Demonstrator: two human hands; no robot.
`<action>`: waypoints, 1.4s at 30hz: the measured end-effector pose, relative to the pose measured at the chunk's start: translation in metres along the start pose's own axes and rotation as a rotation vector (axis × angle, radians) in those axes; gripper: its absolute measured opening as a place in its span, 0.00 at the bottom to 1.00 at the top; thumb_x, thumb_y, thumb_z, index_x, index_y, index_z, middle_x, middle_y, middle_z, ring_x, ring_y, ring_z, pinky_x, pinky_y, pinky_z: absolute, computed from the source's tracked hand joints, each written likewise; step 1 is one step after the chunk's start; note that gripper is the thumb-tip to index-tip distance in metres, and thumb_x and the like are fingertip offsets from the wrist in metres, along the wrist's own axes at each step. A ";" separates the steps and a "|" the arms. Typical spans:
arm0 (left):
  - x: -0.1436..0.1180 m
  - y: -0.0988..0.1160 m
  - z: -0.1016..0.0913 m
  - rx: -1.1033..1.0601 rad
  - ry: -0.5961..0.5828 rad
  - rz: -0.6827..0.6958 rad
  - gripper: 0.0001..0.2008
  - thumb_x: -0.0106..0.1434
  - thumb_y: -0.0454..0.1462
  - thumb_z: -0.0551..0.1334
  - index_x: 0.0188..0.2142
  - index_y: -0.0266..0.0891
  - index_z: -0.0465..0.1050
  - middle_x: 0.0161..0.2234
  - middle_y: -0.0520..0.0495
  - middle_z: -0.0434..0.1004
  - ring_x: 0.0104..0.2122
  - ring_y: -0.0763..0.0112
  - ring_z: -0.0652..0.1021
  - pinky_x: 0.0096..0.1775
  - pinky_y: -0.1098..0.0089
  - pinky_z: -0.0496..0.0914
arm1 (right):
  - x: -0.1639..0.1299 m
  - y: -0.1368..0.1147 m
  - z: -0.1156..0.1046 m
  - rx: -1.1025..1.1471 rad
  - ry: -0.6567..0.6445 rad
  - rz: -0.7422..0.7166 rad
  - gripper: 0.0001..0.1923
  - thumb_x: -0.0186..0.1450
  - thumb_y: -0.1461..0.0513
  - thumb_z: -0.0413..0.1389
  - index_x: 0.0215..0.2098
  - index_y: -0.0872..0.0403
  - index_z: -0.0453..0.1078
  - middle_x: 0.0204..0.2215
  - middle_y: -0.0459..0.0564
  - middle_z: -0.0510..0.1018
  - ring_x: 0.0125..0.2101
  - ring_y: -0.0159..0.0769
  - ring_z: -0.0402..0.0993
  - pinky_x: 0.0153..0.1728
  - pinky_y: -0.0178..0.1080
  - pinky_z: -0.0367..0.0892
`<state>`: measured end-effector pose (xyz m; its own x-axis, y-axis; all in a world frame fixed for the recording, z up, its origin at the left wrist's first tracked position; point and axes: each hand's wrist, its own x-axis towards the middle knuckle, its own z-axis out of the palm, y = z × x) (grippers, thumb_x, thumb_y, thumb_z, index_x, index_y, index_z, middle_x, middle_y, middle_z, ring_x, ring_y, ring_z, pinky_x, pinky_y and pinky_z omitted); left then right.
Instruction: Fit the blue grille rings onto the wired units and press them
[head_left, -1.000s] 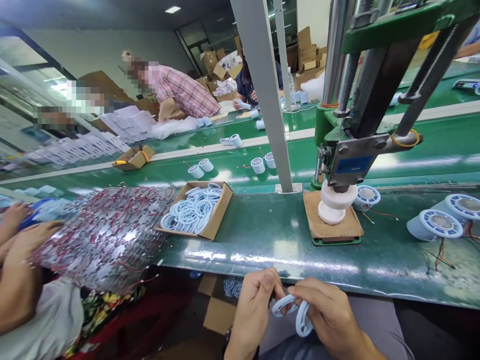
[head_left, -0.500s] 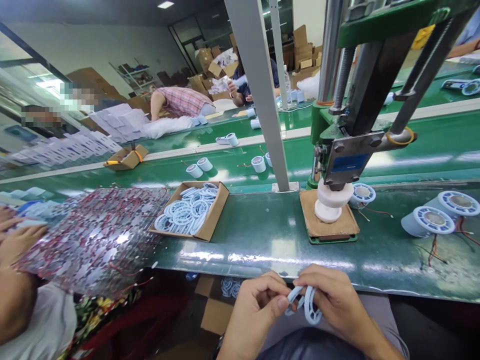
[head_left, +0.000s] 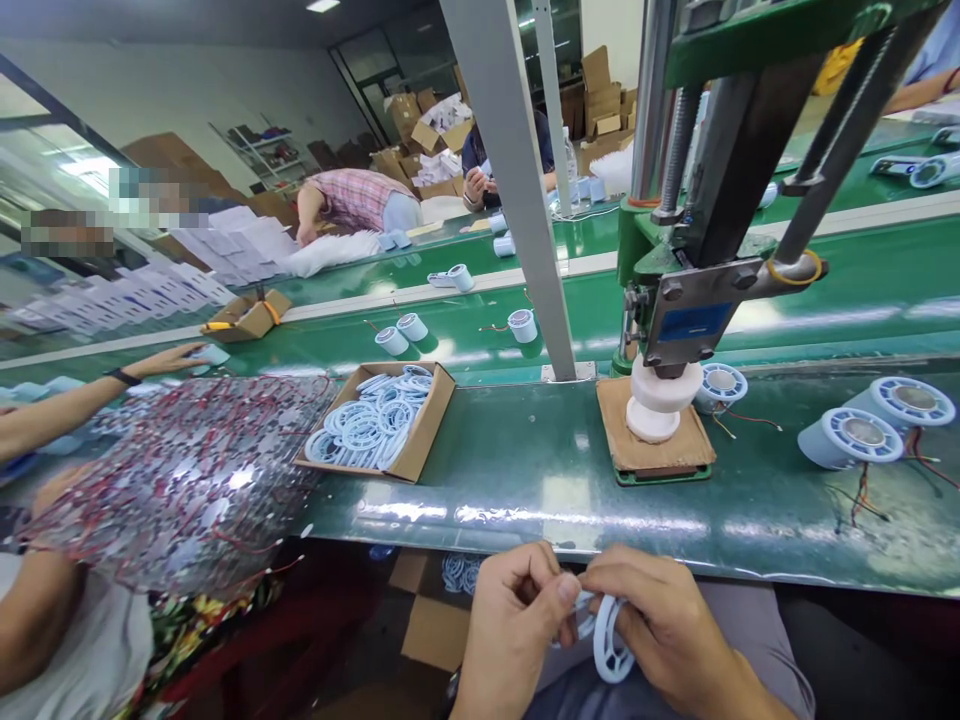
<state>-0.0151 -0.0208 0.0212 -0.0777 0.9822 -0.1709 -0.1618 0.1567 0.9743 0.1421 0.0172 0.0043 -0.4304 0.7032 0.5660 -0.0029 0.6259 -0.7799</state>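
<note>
Close to my lap, below the bench edge, both hands work on light-blue slotted plastic rings. Fingers of my left hand (head_left: 517, 615) pinch a ring that is mostly hidden behind the fingertips. Between the thumb and fingers of my right hand (head_left: 656, 610) hangs a light-blue plastic ring (head_left: 613, 640), tilted nearly on edge. The two hands almost touch. Ahead stands a green hand press (head_left: 694, 310) with a white round die (head_left: 652, 418) on a brown pad. A cardboard box of similar rings (head_left: 375, 415) sits to the left on the bench.
Light-blue cylindrical motor housings (head_left: 851, 437) with wires stand at the right. A grey post (head_left: 517, 190) rises from the bench. Wired metal parts (head_left: 187, 470) cover the left side, beside a co-worker's arm (head_left: 97, 400). More housings (head_left: 523, 325) stand on the green conveyor.
My hands have drawn closer together, and the ring in the right hand has dropped slightly and turned. At the left, a co-worker's arm now stretches over the conveyor with a light-blue part.
</note>
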 end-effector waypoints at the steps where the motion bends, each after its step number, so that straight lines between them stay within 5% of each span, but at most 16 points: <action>1: 0.000 0.001 0.002 -0.011 -0.002 -0.010 0.28 0.57 0.54 0.69 0.17 0.39 0.60 0.16 0.55 0.63 0.15 0.78 0.67 0.20 0.75 0.61 | 0.001 -0.003 0.000 0.024 -0.001 0.030 0.15 0.66 0.73 0.49 0.41 0.53 0.73 0.28 0.47 0.80 0.27 0.28 0.77 0.30 0.27 0.71; 8: -0.001 0.005 0.009 -0.175 -0.060 -0.075 0.28 0.57 0.57 0.68 0.18 0.38 0.64 0.14 0.55 0.62 0.13 0.78 0.65 0.18 0.75 0.60 | 0.003 -0.015 -0.005 0.106 0.018 0.219 0.10 0.66 0.70 0.53 0.37 0.53 0.74 0.27 0.45 0.80 0.26 0.27 0.77 0.29 0.25 0.70; 27: -0.004 0.002 0.005 -0.218 -0.071 -0.031 0.24 0.58 0.51 0.70 0.20 0.37 0.66 0.20 0.55 0.63 0.19 0.80 0.61 0.22 0.78 0.59 | 0.001 -0.022 -0.012 0.051 -0.002 0.272 0.07 0.66 0.66 0.55 0.34 0.53 0.75 0.23 0.42 0.79 0.23 0.26 0.75 0.27 0.26 0.66; 32: -0.004 0.001 0.003 -0.182 -0.104 -0.009 0.23 0.59 0.53 0.68 0.22 0.38 0.68 0.21 0.54 0.64 0.20 0.79 0.63 0.22 0.77 0.59 | 0.001 -0.023 -0.011 -0.013 0.029 0.205 0.06 0.66 0.67 0.56 0.34 0.53 0.74 0.23 0.43 0.79 0.22 0.26 0.75 0.26 0.26 0.66; 38: -0.013 0.000 0.003 0.026 -0.096 0.030 0.20 0.61 0.52 0.67 0.25 0.37 0.71 0.23 0.50 0.70 0.25 0.72 0.69 0.29 0.73 0.63 | -0.004 -0.017 -0.006 -0.258 0.096 -0.095 0.09 0.68 0.69 0.52 0.43 0.55 0.72 0.22 0.45 0.77 0.20 0.28 0.73 0.23 0.29 0.66; 42: -0.017 0.006 0.006 0.050 -0.046 0.024 0.20 0.61 0.52 0.67 0.25 0.37 0.74 0.24 0.49 0.72 0.25 0.70 0.71 0.30 0.72 0.64 | -0.002 -0.013 -0.010 -0.188 0.085 -0.087 0.08 0.70 0.68 0.52 0.44 0.54 0.72 0.25 0.47 0.79 0.23 0.28 0.75 0.25 0.28 0.69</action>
<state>-0.0085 -0.0363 0.0307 -0.0358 0.9893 -0.1416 -0.1110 0.1369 0.9843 0.1521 0.0109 0.0163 -0.3582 0.6644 0.6559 0.1345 0.7320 -0.6679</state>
